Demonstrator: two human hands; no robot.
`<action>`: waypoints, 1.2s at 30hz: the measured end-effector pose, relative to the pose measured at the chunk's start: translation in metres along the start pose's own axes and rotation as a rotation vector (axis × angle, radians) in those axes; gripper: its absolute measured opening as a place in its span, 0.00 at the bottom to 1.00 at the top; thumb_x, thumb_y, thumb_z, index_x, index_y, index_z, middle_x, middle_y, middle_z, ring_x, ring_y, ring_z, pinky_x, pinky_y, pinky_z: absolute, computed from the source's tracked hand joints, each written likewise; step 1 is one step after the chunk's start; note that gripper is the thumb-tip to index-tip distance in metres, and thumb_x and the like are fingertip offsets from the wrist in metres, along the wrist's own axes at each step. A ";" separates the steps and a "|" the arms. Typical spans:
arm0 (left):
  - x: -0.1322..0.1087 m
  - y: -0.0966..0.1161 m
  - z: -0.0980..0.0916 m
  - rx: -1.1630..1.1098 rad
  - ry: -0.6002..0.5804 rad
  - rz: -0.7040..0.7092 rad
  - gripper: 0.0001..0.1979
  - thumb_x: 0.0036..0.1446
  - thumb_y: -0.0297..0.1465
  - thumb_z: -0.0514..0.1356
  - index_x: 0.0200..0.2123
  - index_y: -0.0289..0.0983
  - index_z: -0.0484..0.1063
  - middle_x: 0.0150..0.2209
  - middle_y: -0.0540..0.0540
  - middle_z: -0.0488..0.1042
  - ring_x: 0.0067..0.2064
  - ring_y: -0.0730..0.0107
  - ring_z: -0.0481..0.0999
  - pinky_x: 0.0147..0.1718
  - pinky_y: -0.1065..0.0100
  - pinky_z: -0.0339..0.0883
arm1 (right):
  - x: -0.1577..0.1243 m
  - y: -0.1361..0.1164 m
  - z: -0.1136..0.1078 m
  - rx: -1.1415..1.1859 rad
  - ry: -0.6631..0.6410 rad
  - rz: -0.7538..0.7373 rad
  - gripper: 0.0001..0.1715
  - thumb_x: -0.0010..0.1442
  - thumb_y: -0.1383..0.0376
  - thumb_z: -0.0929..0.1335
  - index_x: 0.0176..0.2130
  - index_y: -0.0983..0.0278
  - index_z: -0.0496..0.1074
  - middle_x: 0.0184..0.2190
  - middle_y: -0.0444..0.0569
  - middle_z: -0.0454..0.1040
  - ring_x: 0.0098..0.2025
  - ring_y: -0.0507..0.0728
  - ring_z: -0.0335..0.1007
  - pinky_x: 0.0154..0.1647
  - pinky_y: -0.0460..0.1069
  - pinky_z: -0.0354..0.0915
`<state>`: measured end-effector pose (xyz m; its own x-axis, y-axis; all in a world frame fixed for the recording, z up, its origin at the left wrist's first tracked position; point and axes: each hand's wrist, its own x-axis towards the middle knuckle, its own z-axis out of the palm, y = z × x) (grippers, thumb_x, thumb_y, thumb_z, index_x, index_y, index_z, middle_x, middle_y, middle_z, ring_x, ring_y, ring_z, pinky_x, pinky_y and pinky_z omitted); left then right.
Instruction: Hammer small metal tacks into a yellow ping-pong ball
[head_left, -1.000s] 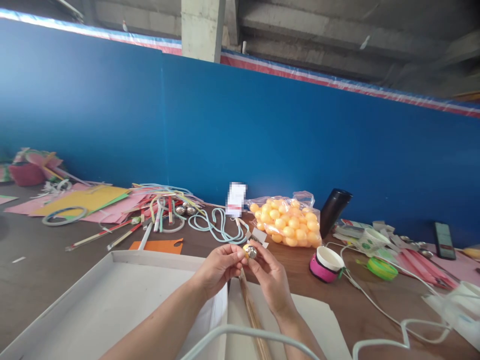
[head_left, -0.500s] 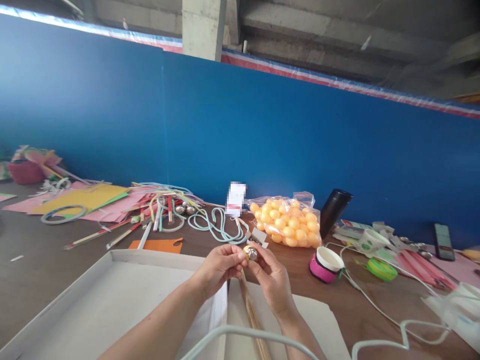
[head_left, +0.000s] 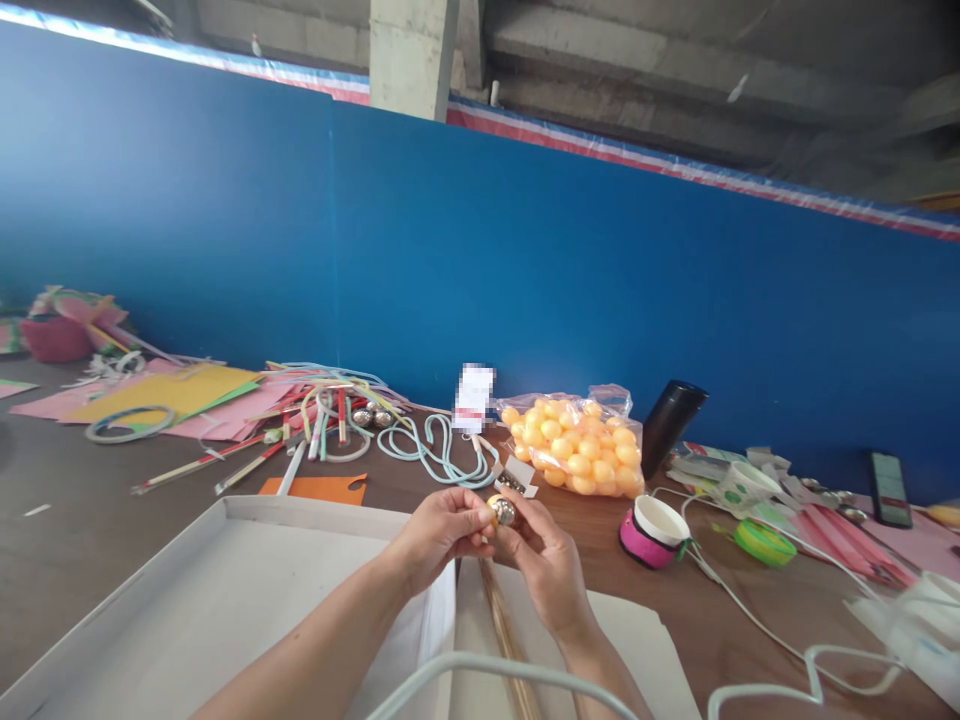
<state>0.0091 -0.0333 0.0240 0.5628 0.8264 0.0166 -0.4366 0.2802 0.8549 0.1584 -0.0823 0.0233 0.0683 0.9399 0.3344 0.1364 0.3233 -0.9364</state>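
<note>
In front of me, over the white box edge, my left hand (head_left: 444,528) and my right hand (head_left: 546,562) meet at a small shiny silver bell (head_left: 503,511). It is round, with dark marks that look like openings. The right thumb and fingers grip the bell from the right. My left thumb and forefinger pinch close against its left side, where a bit of yellow-orange shows; what that piece is, I cannot tell. Just behind the hands lies a small open white box (head_left: 519,474) with small dark metallic things inside. Below them runs a bundle of thin wooden sticks (head_left: 501,628).
A clear bag of orange balls (head_left: 576,445) lies behind, with a black cylinder (head_left: 673,425) beside it. Right are a pink-banded cup (head_left: 654,530), white cord and a phone (head_left: 891,490). Left lie a shallow white box lid (head_left: 300,580), coloured paper (head_left: 161,395) and light-blue tubing (head_left: 427,460).
Both hands stay together at the bell, with only a slight shift downward. More of the small white box shows behind them. The view has moved very little.
</note>
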 end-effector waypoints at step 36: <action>0.002 -0.001 -0.003 0.022 0.032 -0.002 0.13 0.45 0.35 0.65 0.25 0.34 0.64 0.21 0.50 0.69 0.22 0.80 0.66 0.28 0.67 0.69 | 0.000 -0.005 0.005 -0.012 0.025 0.009 0.22 0.55 0.60 0.68 0.50 0.59 0.68 0.47 0.49 0.71 0.47 0.60 0.68 0.49 0.53 0.65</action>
<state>0.0090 -0.0301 0.0219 0.5409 0.8411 -0.0015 -0.4196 0.2714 0.8662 0.1533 -0.0831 0.0275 0.0948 0.9397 0.3286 0.1480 0.3131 -0.9381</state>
